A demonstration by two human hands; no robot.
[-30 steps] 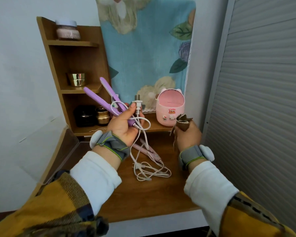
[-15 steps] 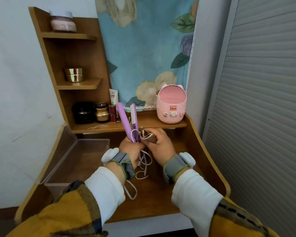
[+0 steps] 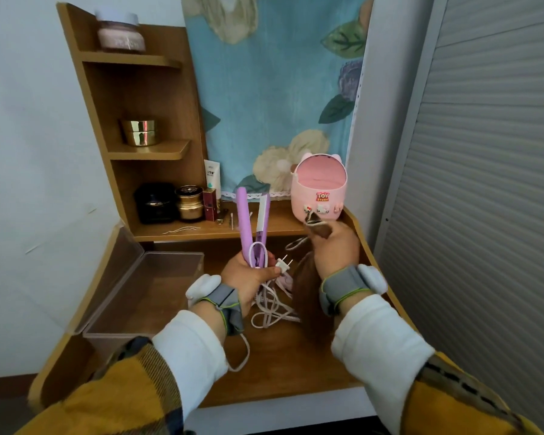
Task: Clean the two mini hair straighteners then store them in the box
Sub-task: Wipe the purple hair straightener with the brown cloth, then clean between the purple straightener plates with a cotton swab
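While left hand [image 3: 248, 274] grips purple straightener [image 3: 247, 227], open box [image 3: 145, 296] alongside

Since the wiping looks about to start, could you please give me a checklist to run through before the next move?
1. Left hand grips the purple straightener: ok, plates upright and spread apart.
2. Right hand holds the cloth: ok, bunched, apart from the straightener.
3. Plug unplugged: ok, prongs bare beside the left thumb.
4. Cord out of the way: not ok, loops hang under the hand and one wraps the handle.
5. Box open: ok, lid raised, nothing seen inside.
6. Second straightener within reach: cannot tell, only a pink bit shows behind the hands.
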